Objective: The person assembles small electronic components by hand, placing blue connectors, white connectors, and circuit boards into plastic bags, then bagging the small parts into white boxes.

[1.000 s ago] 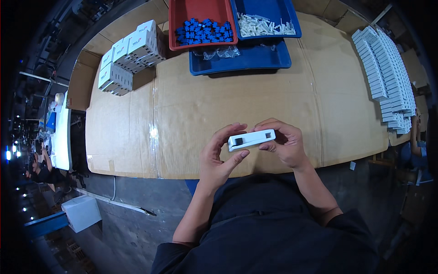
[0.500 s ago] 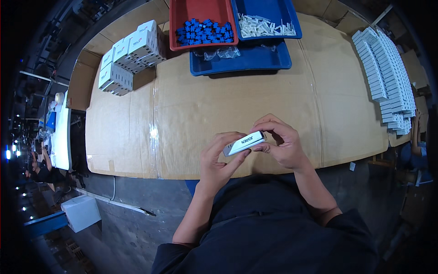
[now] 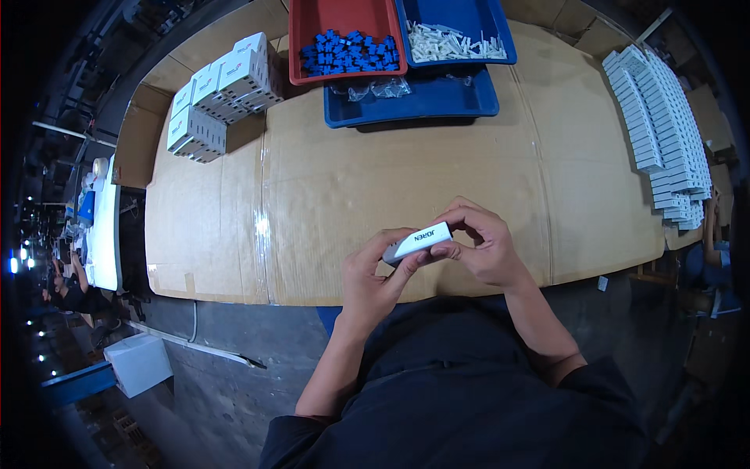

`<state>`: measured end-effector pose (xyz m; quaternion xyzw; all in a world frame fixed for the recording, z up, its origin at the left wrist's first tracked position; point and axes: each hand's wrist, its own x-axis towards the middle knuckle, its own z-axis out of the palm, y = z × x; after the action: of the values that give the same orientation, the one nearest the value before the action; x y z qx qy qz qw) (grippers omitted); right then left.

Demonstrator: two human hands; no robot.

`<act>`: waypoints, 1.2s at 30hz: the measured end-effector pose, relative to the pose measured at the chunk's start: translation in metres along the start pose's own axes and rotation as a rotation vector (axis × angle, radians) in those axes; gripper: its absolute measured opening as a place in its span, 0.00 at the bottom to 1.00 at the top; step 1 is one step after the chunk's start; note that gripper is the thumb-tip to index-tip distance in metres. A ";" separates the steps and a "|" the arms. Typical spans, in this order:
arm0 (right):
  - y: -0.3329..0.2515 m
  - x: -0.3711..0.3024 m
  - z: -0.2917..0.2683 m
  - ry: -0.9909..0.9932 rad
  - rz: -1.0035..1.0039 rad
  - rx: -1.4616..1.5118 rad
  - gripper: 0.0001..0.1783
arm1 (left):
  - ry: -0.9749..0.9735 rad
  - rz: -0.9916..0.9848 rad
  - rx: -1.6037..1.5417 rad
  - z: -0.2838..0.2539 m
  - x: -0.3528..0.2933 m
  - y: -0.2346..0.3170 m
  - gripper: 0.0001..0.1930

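Between my hands, above the near part of the cardboard-covered table, is a small slim white box (image 3: 414,243) with dark lettering on its upper face. My left hand (image 3: 373,270) is closed round its left end, thumb along the near side and fingers behind it. My right hand (image 3: 486,246) pinches the right end, thumb at the near corner and forefinger curled over the far corner. That end looks closed. The fingers hide much of the box's near side.
A red tray (image 3: 344,17) of blue plastic pieces and a blue tray (image 3: 453,12) of white pieces rest at the back. Another blue tray (image 3: 414,113) sits in front. Stacked white boxes (image 3: 195,133) stand left, and long rows of slim white boxes (image 3: 648,117) right.
The gap at the box's right end has closed, and the box has tilted slightly in my hands. My thumbs have come closer together along its near side.
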<state>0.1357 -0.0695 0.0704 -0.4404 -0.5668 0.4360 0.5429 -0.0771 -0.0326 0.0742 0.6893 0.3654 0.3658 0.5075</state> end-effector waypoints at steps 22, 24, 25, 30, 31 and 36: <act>0.016 -0.010 0.006 0.221 0.203 0.311 0.21 | 0.052 -0.309 -0.670 0.004 0.010 -0.015 0.27; 0.022 -0.011 0.002 0.228 0.183 0.374 0.21 | 0.095 -0.618 -0.828 0.012 0.012 -0.026 0.38; 0.025 -0.012 0.000 0.187 0.157 0.404 0.21 | 0.092 -0.610 -0.827 0.010 0.010 -0.031 0.38; 0.020 -0.008 0.004 0.067 0.098 0.433 0.23 | -0.427 -0.620 -1.252 0.009 -0.003 -0.042 0.28; 0.018 -0.005 0.005 0.100 0.110 0.409 0.24 | -0.379 -0.608 -1.322 0.010 -0.003 -0.044 0.27; 0.017 0.007 -0.005 0.190 0.200 0.332 0.30 | 0.133 -0.581 -1.025 0.007 0.022 -0.017 0.19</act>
<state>0.1409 -0.0585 0.0555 -0.4381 -0.3867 0.5316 0.6131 -0.0635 -0.0128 0.0594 0.2037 0.3469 0.3841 0.8311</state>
